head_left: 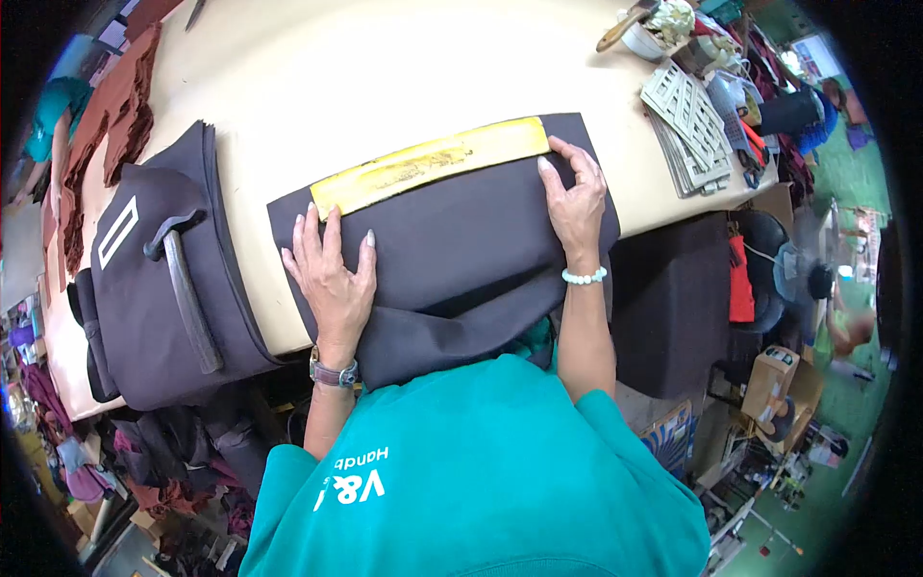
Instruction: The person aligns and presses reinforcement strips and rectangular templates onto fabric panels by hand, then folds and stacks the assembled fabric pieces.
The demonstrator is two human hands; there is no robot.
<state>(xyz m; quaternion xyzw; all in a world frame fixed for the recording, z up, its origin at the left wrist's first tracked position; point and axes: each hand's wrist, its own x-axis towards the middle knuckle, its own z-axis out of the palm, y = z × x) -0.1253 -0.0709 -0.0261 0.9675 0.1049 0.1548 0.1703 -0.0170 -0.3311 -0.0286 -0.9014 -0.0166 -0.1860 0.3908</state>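
Head view: a pale table [404, 67] spreads across the upper part of the scene. Over its near edge lies the dark sheet [461, 226], flat on its far part and sagging into folds close to the person's body. To the left, a stack of dark pieces [159, 317] also overhangs the near edge; beyond it lie rust-coloured pieces [120, 91].

The yellow strip [437, 162] rests on the dark sheet, along its far edge, with dark material showing past both ends. So the laying-on looks done: the strip runs roughly in line with that edge and seems seated. Whether it is fixed there or merely placed cannot be told. No mark or cut shows on the sheet beside it, and the near folds are not yet smoothed out.

At the right stands a pile of grey patterned plates [687, 125], well apart from the strip. The left hand [332, 279] is spread, fingers apart, with fingertips at the strip's left end and the thumb on the sheet. The right hand [580, 207] is loosely bent, thumb and forefinger apart at the strip's right end; neither hand is clamped on anything. A hammer [189, 298] lies on the stack, untouched. Smallest, a light rectangular outline [118, 234] shows on that stack.
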